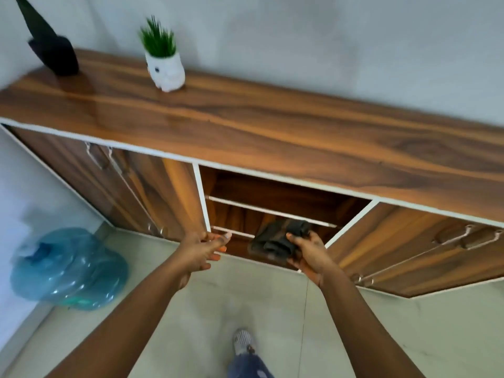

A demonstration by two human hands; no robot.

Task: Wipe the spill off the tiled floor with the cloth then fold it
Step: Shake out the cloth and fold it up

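A dark grey cloth (275, 240), bunched and partly folded, is gripped by my right hand (308, 253) in front of the open middle compartment (272, 203) of a wooden cabinet. My left hand (203, 248) is beside it to the left, fingers spread, holding nothing, close to the compartment's white left edge. The pale tiled floor (245, 296) lies below both arms; a faint greyish smudge shows on it near my foot, and I cannot tell whether it is wet.
The long wooden cabinet top (272, 124) carries a white pot with a green plant (165, 66) and a black ornament (51, 47). A blue water bottle (68, 268) lies on the floor at left. My shoe (242, 341) is at the bottom centre.
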